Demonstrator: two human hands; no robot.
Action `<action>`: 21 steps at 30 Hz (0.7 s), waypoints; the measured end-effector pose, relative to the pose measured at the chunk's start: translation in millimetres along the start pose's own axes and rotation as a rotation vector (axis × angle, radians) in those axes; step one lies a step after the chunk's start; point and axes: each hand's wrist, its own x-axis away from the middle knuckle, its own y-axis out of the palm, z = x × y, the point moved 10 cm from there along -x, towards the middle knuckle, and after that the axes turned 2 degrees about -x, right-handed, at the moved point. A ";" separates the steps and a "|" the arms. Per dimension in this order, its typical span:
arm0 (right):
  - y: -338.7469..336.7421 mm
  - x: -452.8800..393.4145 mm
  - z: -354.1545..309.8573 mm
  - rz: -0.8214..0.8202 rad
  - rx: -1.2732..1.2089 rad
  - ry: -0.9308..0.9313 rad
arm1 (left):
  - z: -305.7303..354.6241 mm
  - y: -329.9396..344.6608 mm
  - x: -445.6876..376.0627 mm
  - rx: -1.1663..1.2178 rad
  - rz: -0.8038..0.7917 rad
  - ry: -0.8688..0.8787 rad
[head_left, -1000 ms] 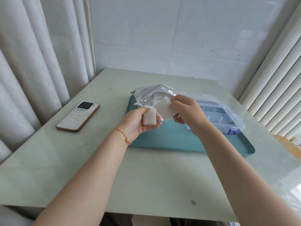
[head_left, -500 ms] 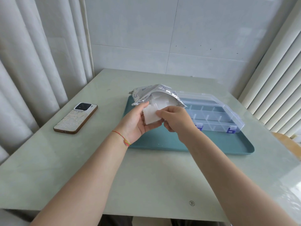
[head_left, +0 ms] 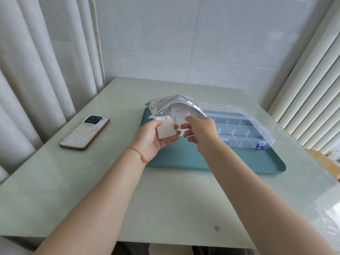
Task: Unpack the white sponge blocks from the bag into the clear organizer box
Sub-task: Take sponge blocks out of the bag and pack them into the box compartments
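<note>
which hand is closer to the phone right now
Left. The left hand, holding sponge blocks, is just right of the phone; the right hand is farther right, by the bag.

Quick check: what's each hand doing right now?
Left hand: holds a stack of white sponge blocks.
Right hand: fingers pinch another sponge block at the foil bag mouth.
</note>
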 end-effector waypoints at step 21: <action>9.2 8.8 -1.8 -0.450 0.357 -0.024 | -11.7 7.8 4.9 -0.175 -0.100 -0.136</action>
